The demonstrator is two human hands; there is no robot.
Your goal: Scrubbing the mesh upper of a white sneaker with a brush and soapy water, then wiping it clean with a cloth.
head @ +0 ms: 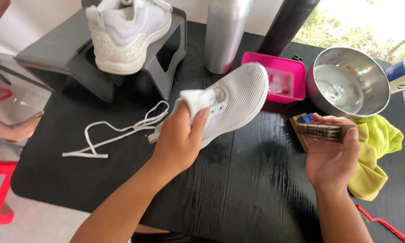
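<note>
My left hand [177, 139] grips the heel of a white mesh sneaker [238, 96] and holds it tilted above the black table [238, 189], toe pointing toward the back right. My right hand [330, 155] is closed on a wooden brush [321, 130] with dark bristles facing up and a blue patch at its far end. The brush sits a little right of the sneaker and does not touch it.
A second white sneaker [128, 33] rests on a grey stand [58, 49] at the back left. White laces [117, 130] lie loose on the table. A pink tray [281, 81], a steel bowl [351, 83] with water, a silver bottle [225, 33], a black bottle [288, 24] and a yellow cloth [375, 148] stand behind and to the right.
</note>
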